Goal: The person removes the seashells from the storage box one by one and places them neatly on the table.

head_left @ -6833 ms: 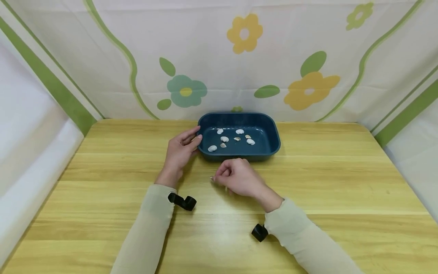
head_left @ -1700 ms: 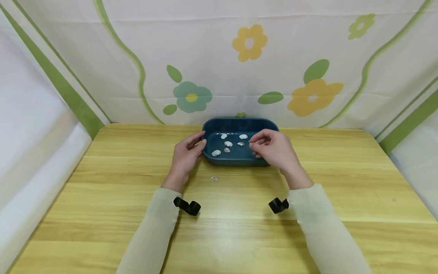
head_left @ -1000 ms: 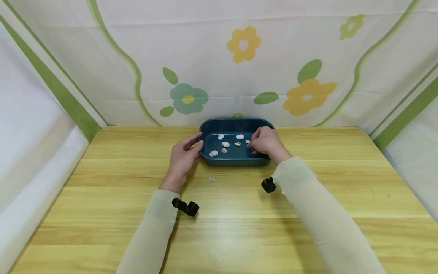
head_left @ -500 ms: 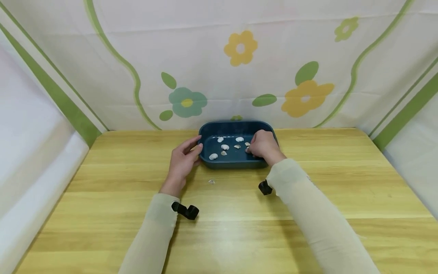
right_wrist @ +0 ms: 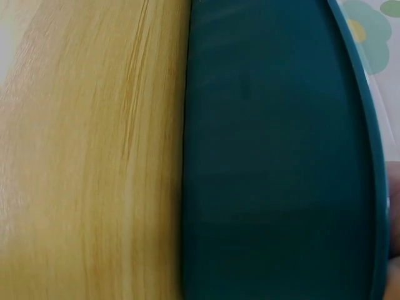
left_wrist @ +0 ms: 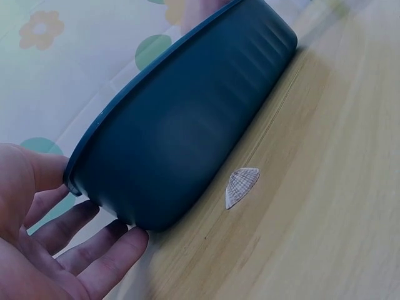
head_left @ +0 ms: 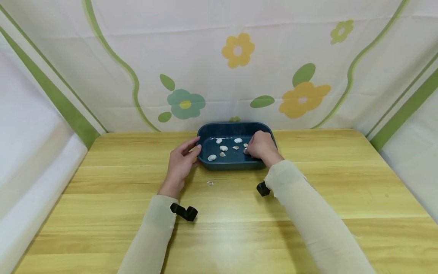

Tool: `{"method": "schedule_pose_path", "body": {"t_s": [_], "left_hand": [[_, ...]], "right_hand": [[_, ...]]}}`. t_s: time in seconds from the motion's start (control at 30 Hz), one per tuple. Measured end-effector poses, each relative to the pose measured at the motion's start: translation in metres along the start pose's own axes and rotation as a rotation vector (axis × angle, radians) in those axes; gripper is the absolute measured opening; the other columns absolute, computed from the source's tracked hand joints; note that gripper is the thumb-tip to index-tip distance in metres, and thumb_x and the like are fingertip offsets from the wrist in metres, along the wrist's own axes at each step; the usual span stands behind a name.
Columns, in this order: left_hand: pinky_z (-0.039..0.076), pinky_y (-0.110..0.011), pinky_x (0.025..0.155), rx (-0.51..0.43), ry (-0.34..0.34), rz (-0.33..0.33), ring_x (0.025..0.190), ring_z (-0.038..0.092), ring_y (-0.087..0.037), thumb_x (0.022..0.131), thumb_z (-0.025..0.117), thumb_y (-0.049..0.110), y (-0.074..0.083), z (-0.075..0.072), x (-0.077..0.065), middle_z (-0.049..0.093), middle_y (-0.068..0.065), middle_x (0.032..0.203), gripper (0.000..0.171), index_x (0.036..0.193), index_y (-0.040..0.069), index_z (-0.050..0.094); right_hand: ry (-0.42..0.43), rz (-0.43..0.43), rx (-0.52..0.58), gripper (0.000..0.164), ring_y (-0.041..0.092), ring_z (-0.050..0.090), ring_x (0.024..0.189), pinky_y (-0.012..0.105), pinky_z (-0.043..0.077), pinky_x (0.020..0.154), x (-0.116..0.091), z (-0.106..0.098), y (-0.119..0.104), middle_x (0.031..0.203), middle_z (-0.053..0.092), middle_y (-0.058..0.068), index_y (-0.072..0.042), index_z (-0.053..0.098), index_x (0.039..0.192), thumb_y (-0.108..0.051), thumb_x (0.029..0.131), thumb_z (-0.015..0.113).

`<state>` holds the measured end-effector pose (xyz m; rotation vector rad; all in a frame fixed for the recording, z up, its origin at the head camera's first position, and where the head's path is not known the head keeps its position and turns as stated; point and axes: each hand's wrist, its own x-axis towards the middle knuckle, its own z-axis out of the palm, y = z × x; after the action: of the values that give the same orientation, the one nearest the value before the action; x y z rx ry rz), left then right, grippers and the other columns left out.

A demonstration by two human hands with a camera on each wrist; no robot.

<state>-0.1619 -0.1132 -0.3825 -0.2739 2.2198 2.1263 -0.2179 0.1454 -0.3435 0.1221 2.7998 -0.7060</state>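
The small, fan-shaped seashells in white and tan (head_left: 223,148) lie spread over the floor of a dark blue, rounded rectangular basin (head_left: 232,166), which looks like smooth, hard plastic. One more patterned, wedge-like shell (left_wrist: 242,186) is outside, on the pale yellow wood-grain counter (head_left: 219,236), near the basin's front wall.

The right hand (head_left: 262,146) is inside the basin with bent fingers; it seems to pinch a small whitish shell (head_left: 245,151) by the tips, close to the floor, though the knuckles cover most of it. The left hand (head_left: 181,161) has relaxed, spread fingers: the thumb meets the rim and the other fingertips touch the outer end wall, without a firm grip.

I judge the shells to be very light and stiff, perhaps brittle at the thin edges, so a gentle pinch across the opposite edges should be enough. The shell on the counter shows fine crossing ridges, which may help the fingertips. The basin is probably light too and could slide; its narrow lip is the natural place to hold.
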Motion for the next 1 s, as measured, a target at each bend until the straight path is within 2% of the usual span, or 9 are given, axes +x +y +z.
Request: {"method": "schedule_pose_path", "body": {"t_s": [0.2,0.47,0.73,1.0], "left_hand": [[0.059,-0.052,0.109,0.0,-0.001,-0.004,0.136,0.063,-0.025,0.108,0.068,0.027,-0.0003,0.0,0.0003,0.06,-0.002,0.157,0.039,0.147,0.027,0.068],[0.059,-0.051,0.108,-0.001,0.004,0.008,0.135,0.064,-0.026,0.108,0.068,0.027,-0.0003,0.0007,0.0002,0.06,-0.003,0.156,0.039,0.147,0.027,0.068],[0.059,-0.051,0.109,0.003,0.004,-0.001,0.136,0.063,-0.026,0.108,0.068,0.028,-0.0001,0.0,0.0,0.06,-0.003,0.157,0.038,0.147,0.027,0.068],[0.058,-0.051,0.109,0.002,0.001,-0.007,0.138,0.062,-0.026,0.109,0.067,0.028,0.0005,-0.0002,0.0002,0.059,-0.003,0.157,0.038,0.147,0.027,0.068]], "right_hand": [[0.022,-0.009,-0.004,0.022,0.026,0.068,0.09,0.042,0.06,0.088,0.001,0.0016,0.0007,0.094,0.077,0.008,-0.008,0.079,0.084,-0.025,0.097,0.082],[0.032,-0.027,0.008,0.025,0.025,0.065,0.086,0.038,0.056,0.082,0.0007,0.0011,0.0005,0.087,0.073,0.006,-0.008,0.076,0.08,-0.025,0.097,0.081],[0.03,-0.016,0.037,0.019,0.028,0.066,0.099,0.043,0.059,0.094,0.0009,0.001,0.0005,0.113,0.077,0.012,-0.006,0.08,0.094,-0.025,0.098,0.08],[0.023,-0.013,0.073,0.02,0.029,0.066,0.105,0.044,0.059,0.096,0.002,0.0009,0.0007,0.123,0.075,0.013,-0.005,0.081,0.102,-0.025,0.097,0.082]]}}
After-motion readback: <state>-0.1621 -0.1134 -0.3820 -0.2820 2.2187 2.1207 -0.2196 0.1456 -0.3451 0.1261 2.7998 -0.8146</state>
